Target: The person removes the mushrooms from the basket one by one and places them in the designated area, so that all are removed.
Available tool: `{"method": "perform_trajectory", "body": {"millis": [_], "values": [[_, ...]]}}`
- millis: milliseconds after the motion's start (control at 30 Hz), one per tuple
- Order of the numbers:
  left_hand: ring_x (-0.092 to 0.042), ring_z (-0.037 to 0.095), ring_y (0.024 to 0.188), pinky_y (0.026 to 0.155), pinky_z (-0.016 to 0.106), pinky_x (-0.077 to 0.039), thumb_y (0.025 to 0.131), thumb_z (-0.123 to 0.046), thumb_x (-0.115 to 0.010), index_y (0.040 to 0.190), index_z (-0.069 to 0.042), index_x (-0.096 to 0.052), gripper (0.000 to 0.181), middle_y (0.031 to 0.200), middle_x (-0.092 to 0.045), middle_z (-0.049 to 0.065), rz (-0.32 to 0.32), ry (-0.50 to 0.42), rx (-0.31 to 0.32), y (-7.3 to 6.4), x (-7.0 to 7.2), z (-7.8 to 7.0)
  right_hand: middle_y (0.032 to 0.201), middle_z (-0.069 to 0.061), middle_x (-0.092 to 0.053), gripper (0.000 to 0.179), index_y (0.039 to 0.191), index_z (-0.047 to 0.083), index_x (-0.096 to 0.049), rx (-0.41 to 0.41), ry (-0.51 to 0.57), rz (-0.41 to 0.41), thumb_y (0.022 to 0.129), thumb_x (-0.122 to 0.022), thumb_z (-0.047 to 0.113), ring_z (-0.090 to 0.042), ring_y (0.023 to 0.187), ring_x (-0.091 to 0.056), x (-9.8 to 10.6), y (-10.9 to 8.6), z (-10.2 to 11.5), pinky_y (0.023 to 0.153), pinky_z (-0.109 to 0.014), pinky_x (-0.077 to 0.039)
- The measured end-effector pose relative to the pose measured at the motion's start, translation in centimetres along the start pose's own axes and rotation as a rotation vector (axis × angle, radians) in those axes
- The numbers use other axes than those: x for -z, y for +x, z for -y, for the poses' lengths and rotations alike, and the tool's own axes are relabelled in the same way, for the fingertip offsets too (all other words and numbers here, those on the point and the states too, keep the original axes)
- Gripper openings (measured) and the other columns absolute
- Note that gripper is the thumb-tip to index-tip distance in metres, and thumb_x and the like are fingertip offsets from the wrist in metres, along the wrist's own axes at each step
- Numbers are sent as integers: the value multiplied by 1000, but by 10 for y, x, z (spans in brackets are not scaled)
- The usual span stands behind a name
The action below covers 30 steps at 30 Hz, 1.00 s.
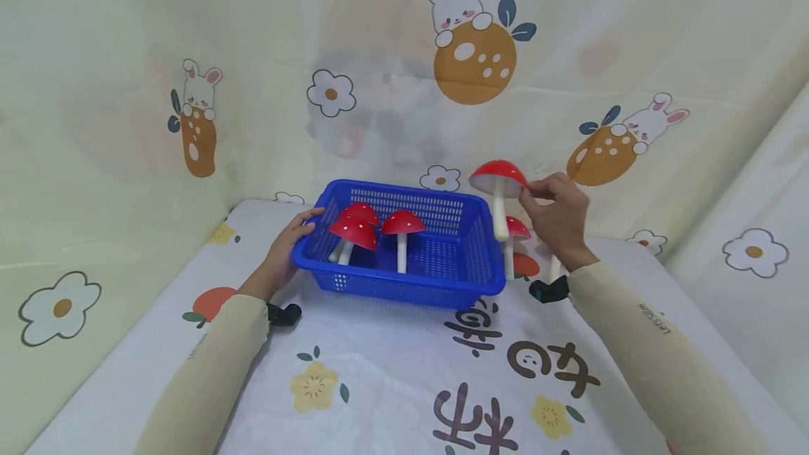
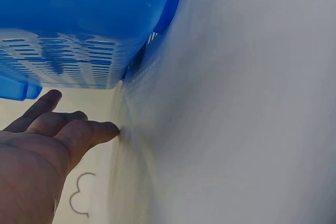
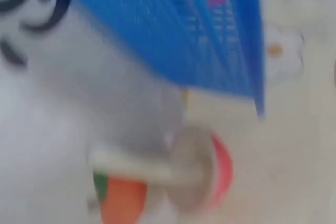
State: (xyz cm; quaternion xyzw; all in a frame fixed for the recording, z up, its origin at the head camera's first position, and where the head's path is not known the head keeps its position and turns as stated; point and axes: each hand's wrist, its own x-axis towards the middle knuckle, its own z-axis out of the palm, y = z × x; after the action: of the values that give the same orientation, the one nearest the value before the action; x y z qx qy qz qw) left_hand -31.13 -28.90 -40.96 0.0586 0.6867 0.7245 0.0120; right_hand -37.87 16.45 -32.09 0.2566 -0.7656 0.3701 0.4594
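My right hand [image 1: 559, 213] pinches the cap edge of a toy mushroom [image 1: 499, 206], red-capped with a pale stem, above the right rim of a blue plastic basket [image 1: 392, 290]. Inside the basket, several similar toy mushrooms [image 1: 402, 223] stand or lean toward the left. My left hand [image 1: 284, 251] touches the basket's left end; its fingers [image 2: 94, 132] extend fairly straight in the left wrist view. Just right of the basket, another toy mushroom [image 1: 517, 229] stands on the table, blurred in the right wrist view. Below my right hand a pale stem [image 1: 555, 269] shows, its top hidden.
A white cloth [image 1: 366, 378] printed with flowers, fruit and dark lettering covers the table. Behind it hangs a cream curtain [image 1: 379, 27] with rabbit and flower prints. Dark straps [image 1: 548, 289] show near both wrists.
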Motion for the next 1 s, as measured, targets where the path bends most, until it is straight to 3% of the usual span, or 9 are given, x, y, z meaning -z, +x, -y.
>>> {"method": "perform_trajectory", "body": {"millis": [167,300,367,433,567,733,900,1000], "values": [[-30,43,146,113,58,-34,107,-31,-31,154,-24,-28,49,165,-14,13,9,2,-9,-2,0,-2,95,-15,-71,22,97,-2,-73,-53,-175,-18,89,-71,18,-26,88,-68,37,2,-34,87,-4,-43],[-28,43,146,113,58,-34,107,-32,-31,154,-25,-28,48,165,-13,12,13,14,-7,-3,-1,-3,97,-17,-69,27,100,-4,-72,-133,-313,13,90,-69,21,-31,90,-68,69,-5,-61,90,-31,-56],[-28,43,146,114,58,-34,107,-32,-32,154,-25,-29,48,165,-13,11,12,8,-4,-2,-1,-3,96,-19,-67,28,99,-6,-71,-178,-381,49,91,-67,20,-34,89,-66,84,-11,-75,87,-48,-58],[-29,42,146,114,57,-34,106,-32,-32,154,-26,-29,48,165,-13,10,8,3,1,-1,-1,-2,96,-22,-65,28,98,-9,-69,-228,-449,96,92,-66,18,-38,89,-64,99,-19,-88,86,-56,-56],[-30,42,145,113,57,-35,106,-33,-33,154,-27,-30,48,165,-14,10,-2,1,11,-1,-1,-2,99,-26,-62,30,102,-11,-67,-355,-553,193,93,-63,18,-43,88,-58,120,-36,-114,86,-60,-54],[-31,42,145,113,57,-36,106,-33,-34,153,-28,-31,48,165,-15,10,-7,-2,15,-2,-1,-3,96,-31,-60,31,101,-14,-67,-482,-608,315,93,-62,16,-43,81,-54,131,-53,-141,81,-59,-54],[-33,42,144,112,57,-36,106,-32,-34,153,-27,-32,47,164,-16,11,-8,-15,17,0,-1,-2,91,-33,-61,28,97,-15,-67,-507,-619,405,90,-65,12,-41,75,-54,134,-69,-154,71,-56,-53],[-32,42,144,113,57,-36,106,-32,-34,153,-27,-32,48,165,-16,11,-13,-8,18,1,0,-1,91,-33,-62,26,98,-15,-66,-496,-624,439,90,-65,9,-41,75,-56,132,-76,-159,71,-56,-53]]}}
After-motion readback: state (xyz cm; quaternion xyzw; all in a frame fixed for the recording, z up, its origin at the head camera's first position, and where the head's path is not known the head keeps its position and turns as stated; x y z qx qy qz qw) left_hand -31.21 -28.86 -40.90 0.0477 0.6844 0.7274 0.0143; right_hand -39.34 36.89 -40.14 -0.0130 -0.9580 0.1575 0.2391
